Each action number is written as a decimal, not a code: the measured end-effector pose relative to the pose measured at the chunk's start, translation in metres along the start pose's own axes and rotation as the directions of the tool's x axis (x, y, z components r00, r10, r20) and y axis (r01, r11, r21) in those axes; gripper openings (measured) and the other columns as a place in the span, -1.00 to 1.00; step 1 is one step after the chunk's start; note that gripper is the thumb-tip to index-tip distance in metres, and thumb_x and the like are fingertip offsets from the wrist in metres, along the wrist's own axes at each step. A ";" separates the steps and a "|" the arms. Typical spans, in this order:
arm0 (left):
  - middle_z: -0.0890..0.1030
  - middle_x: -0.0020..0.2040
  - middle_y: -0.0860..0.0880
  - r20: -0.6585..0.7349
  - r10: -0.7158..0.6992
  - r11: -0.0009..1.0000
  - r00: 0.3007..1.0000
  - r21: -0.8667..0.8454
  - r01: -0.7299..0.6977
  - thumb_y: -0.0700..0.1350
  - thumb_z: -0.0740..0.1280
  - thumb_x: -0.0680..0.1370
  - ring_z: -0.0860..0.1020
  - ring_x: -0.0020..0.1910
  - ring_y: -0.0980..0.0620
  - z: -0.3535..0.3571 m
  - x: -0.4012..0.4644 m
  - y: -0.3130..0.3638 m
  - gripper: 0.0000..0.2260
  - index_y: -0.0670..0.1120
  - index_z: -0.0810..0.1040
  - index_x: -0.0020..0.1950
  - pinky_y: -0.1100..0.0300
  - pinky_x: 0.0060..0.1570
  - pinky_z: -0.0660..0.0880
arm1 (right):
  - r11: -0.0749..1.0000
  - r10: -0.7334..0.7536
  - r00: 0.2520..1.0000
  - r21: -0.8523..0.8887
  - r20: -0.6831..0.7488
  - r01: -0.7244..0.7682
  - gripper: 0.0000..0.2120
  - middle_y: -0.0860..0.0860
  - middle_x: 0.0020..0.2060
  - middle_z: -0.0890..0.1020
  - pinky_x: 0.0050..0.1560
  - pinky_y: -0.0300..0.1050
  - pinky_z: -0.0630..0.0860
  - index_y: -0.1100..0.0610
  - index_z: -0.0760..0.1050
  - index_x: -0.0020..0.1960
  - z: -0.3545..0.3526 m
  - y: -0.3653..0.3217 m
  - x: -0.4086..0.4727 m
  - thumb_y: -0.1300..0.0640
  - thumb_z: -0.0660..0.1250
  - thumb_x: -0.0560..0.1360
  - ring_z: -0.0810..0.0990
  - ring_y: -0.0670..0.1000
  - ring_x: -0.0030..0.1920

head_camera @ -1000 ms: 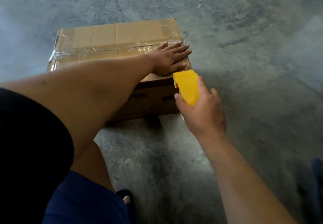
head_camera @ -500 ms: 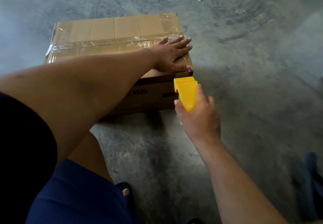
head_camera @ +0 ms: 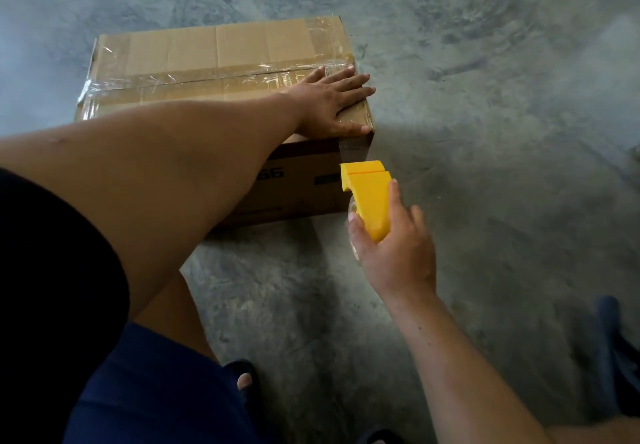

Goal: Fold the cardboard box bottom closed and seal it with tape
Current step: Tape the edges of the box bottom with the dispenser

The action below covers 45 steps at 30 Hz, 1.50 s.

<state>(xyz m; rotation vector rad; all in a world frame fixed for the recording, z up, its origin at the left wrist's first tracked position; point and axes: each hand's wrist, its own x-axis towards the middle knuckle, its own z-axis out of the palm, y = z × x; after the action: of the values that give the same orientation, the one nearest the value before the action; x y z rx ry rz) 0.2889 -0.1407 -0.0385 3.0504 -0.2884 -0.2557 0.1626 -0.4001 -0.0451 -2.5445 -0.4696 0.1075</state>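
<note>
Head view gives me a cardboard box (head_camera: 221, 59) sitting on a grey concrete floor (head_camera: 502, 125), its flaps folded shut on top. Clear tape (head_camera: 194, 78) runs along the centre seam from the left edge to the right, wrinkled in places, and more clear tape crosses the far right corner of the top.

I see the left hand (head_camera: 330, 102) lying flat on the near right corner of the box top, fingers straight and slightly spread, fingertips reaching the right edge. A strip of tape comes down over the near side of the box just below that hand.

I see the right hand (head_camera: 393, 246) wrapped around a yellow tape dispenser (head_camera: 369, 197), thumb on its left side and fingers curled round the right. The dispenser's head sits against the near side of the box by its right corner, at the lower end of that strip. A clear roll shows just beneath the yellow body.
</note>
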 end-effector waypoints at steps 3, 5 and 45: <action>-0.11 0.64 0.05 0.004 -0.011 1.000 1.000 0.014 0.011 0.56 -0.06 0.41 -0.20 0.59 0.01 0.001 0.000 0.001 -0.11 0.11 -0.08 0.62 -0.19 0.52 -0.20 | 1.000 0.014 1.000 -0.021 0.011 -0.014 -0.27 0.08 0.11 0.45 -0.18 -0.19 0.27 0.01 0.09 0.56 0.001 -0.003 0.012 -0.30 0.16 0.51 0.32 -0.06 -0.10; -0.11 0.64 0.05 0.007 -0.022 0.999 1.000 0.026 0.022 0.59 0.00 0.38 -0.19 0.59 0.01 0.002 0.000 0.000 -0.06 0.10 -0.08 0.62 -0.17 0.52 -0.22 | 0.999 0.012 1.000 -0.032 0.024 -0.011 -0.28 0.08 0.12 0.45 -0.18 -0.18 0.28 -0.01 0.10 0.55 0.000 -0.005 0.019 -0.31 0.14 0.51 0.39 -0.01 -0.09; 0.71 -0.07 -0.03 -0.202 -0.630 0.572 0.750 -0.774 0.272 0.19 0.26 0.60 0.66 -0.07 -0.02 -0.032 -0.054 0.032 -0.63 -0.08 0.65 0.09 0.15 -0.06 0.54 | 0.972 -0.203 0.974 0.103 -0.100 0.213 -0.29 0.11 0.01 0.52 -0.20 -0.15 0.28 0.02 0.26 0.50 -0.046 -0.035 0.034 -0.27 0.29 0.45 0.54 0.15 -0.02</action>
<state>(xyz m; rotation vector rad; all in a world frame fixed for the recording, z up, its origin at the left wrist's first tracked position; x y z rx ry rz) 0.2364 -0.1601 0.0044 2.2187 0.5575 0.2977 0.1920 -0.3836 0.0135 -2.3627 -0.6728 -0.0549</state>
